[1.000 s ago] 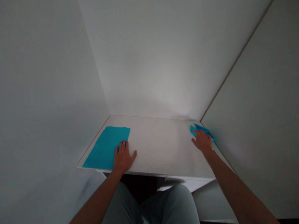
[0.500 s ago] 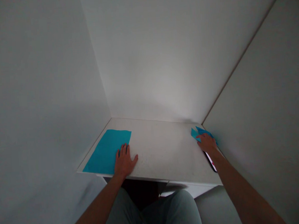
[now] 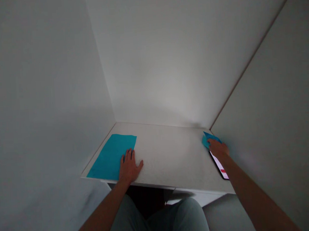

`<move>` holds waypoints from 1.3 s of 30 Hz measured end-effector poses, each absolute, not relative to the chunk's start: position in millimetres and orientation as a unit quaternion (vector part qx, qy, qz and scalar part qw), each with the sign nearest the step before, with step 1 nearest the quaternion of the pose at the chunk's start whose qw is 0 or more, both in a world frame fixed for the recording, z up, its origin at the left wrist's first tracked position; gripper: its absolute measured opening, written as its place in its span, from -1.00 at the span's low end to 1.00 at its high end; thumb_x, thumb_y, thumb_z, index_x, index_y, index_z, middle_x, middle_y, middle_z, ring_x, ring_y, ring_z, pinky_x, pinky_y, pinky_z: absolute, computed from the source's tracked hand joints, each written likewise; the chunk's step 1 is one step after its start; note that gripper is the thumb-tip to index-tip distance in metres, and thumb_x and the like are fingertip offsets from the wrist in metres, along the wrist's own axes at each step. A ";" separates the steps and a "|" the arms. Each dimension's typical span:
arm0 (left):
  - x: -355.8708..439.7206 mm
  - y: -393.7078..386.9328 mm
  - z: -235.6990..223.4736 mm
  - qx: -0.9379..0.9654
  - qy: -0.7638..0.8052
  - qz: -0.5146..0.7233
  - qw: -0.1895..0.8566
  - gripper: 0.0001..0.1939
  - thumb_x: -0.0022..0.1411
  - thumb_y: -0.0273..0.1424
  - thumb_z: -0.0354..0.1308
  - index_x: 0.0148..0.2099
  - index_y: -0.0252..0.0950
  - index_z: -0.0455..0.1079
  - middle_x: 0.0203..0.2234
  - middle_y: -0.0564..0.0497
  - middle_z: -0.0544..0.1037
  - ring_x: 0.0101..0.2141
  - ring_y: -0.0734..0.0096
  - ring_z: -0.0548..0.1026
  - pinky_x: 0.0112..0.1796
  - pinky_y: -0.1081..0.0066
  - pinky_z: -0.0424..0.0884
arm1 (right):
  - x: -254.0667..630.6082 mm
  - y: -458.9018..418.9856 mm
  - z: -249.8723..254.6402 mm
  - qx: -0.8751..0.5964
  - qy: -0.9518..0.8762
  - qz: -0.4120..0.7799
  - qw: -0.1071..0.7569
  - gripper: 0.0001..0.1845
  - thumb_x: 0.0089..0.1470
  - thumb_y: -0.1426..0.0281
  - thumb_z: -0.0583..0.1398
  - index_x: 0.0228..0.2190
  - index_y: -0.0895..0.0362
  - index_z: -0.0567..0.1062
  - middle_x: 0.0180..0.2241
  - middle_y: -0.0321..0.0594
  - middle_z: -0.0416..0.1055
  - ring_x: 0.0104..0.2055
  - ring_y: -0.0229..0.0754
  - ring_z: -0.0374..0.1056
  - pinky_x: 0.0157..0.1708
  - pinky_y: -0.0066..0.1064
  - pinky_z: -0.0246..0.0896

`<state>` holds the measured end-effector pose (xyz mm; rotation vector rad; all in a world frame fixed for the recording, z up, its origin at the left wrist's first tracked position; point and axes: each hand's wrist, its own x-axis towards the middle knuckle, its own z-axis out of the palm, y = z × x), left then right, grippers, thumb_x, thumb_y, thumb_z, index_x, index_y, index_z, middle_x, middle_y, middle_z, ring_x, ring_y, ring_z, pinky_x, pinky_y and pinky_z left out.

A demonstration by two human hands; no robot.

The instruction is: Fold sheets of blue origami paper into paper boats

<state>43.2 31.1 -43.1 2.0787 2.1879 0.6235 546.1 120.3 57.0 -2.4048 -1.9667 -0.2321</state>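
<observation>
- Two knees (image 3: 188, 212) in jeans sit at the bottom middle.
- A phone (image 3: 216, 163), its screen lit, lies at the lower right on the white surface (image 3: 170, 156), partly under the right arm.
- The left hand (image 3: 129, 170), left of the middle, lies flat, thumb out wide, the other fingers a little apart, on the edge of a flat blue paper sheet (image 3: 107, 158).
- Farther off at the right, the right hand (image 3: 218, 149) touches folded blue paper (image 3: 205, 142). I cannot tell if its fingers pinch it.
- The work looks like handling the folded paper; moving it would call for a soft pinch.
</observation>
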 end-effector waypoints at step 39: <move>124.1 19.7 -18.6 0.778 0.574 0.231 0.105 -0.35 0.56 -0.12 0.05 0.52 -0.33 0.26 0.31 -0.29 0.47 0.31 -0.07 0.38 0.34 -0.01 0.26 | 342.1 22.1 -37.9 -0.437 -0.833 0.180 0.287 -0.72 0.44 0.43 0.12 0.00 0.08 0.61 0.21 0.00 0.52 0.25 0.00 0.45 0.34 -0.02 0.37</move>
